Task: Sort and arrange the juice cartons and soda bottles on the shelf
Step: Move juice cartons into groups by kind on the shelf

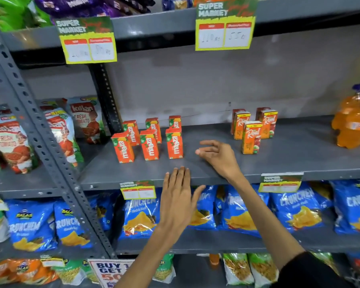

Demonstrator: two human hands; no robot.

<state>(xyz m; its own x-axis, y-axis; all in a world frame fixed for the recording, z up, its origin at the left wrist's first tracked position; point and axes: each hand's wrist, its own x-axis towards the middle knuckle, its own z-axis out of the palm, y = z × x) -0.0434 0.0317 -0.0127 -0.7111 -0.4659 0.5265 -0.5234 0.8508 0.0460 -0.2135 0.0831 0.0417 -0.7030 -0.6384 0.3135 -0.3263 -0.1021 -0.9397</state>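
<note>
both hands (178,196) (218,155) empty, outstretched

A single head-worn wide-angle view faces a grey middle shelf (289,154) straight on and tilts slightly down onto its top. It stands close: both forearms reach up from the bottom edge toward that shelf. The shelf above it cuts across the top; rows below it fill the bottom. Straight lines bow near the edges.
</note>
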